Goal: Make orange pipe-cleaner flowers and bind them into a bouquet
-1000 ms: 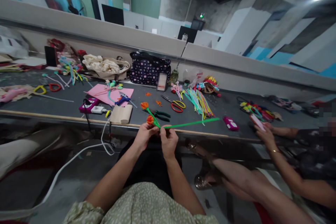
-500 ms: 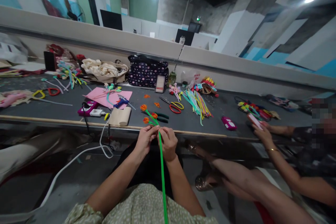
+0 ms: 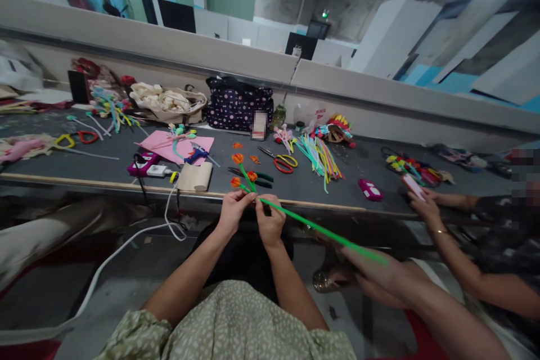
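Note:
My left hand (image 3: 232, 212) is closed in a pinch on the lower ends of several green stems with orange pipe-cleaner flowers (image 3: 238, 158), which fan out above the table's front edge. Close beside it, my right hand (image 3: 270, 218) pinches a long green pipe cleaner (image 3: 324, 232) at the base of that bunch. Its free length sticks out to the right and down, its tip blurred. Just behind the flowers lie dark-handled pliers (image 3: 262, 180), partly covered by them. Loose orange pieces (image 3: 253, 160) rest farther back, near red-and-yellow-handled scissors (image 3: 283, 164).
On the dark table (image 3: 291, 188) are a bundle of coloured pipe cleaners (image 3: 323, 158), a blue glue gun (image 3: 196, 154), pink paper (image 3: 157, 144) and a purple box (image 3: 371, 190). A white cable (image 3: 126, 242) hangs at left. A person at right holds a phone (image 3: 413, 185).
The long green pipe cleaner has swung from hanging straight down to pointing right and down. My right hand has turned slightly; both hands keep their pinch. The view has tilted down a little.

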A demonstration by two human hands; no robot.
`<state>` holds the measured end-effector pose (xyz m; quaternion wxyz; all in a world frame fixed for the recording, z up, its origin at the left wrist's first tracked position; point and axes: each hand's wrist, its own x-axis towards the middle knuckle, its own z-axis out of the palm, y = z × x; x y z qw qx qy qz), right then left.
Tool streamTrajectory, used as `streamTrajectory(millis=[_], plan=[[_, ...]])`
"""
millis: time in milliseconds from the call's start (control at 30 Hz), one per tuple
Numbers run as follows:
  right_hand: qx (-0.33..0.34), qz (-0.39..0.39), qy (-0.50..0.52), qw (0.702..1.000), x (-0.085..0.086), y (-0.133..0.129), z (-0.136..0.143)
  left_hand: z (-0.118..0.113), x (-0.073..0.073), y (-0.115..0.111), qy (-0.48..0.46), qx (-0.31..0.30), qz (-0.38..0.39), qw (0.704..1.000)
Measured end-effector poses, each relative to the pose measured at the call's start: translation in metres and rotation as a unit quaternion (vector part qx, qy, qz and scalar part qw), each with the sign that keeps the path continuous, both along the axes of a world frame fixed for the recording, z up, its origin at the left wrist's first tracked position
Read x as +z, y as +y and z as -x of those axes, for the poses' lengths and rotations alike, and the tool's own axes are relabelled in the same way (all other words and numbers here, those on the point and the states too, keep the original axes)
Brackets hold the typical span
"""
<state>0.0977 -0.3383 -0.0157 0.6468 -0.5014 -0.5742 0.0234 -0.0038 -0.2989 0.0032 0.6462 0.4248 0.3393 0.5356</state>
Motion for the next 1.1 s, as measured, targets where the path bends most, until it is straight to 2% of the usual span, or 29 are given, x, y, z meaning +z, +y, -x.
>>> streamTrajectory(millis=[100,200,267,333,467,567,667,800,900,1000,1100], plan=[[0.048,0.083,0.157,0.983,0.001,-0.001,0.004,0.002,-0.001,-0.001,-0.006,0.006,-0.017,1.000],[0.105,0.138,0.325,0.930,0.003,0.000,0.007,0.005,-0.001,0.000,-0.024,-0.016,-0.021,0.999],[0.136,0.151,0.377,0.904,0.005,0.001,0.008,0.007,-0.001,0.002,-0.023,-0.034,-0.026,0.999],[0.151,0.148,0.381,0.900,0.005,0.002,0.008,0.009,-0.002,0.004,-0.011,-0.043,-0.026,0.999],[0.105,0.113,0.332,0.931,0.001,0.002,0.006,0.009,-0.005,0.006,0.002,-0.063,-0.018,0.998],[0.061,0.091,0.257,0.960,-0.002,0.000,0.003,0.006,-0.009,0.003,-0.024,-0.087,-0.004,0.996],[0.019,0.055,0.163,0.985,-0.004,-0.002,0.000,0.002,-0.012,0.000,-0.039,-0.085,0.012,0.996],[0.002,0.002,0.058,0.998,-0.007,-0.004,-0.001,-0.001,-0.015,0.000,-0.054,-0.074,0.036,0.995],[0.015,0.000,0.068,0.998,-0.007,-0.006,0.001,-0.001,-0.016,0.001,-0.066,-0.073,0.036,0.995],[0.031,0.039,0.141,0.989,-0.005,-0.008,0.006,-0.002,-0.016,-0.001,-0.064,-0.068,0.017,0.995],[0.062,0.089,0.229,0.967,-0.005,-0.007,0.008,-0.003,-0.016,-0.003,-0.065,-0.057,0.010,0.996]])
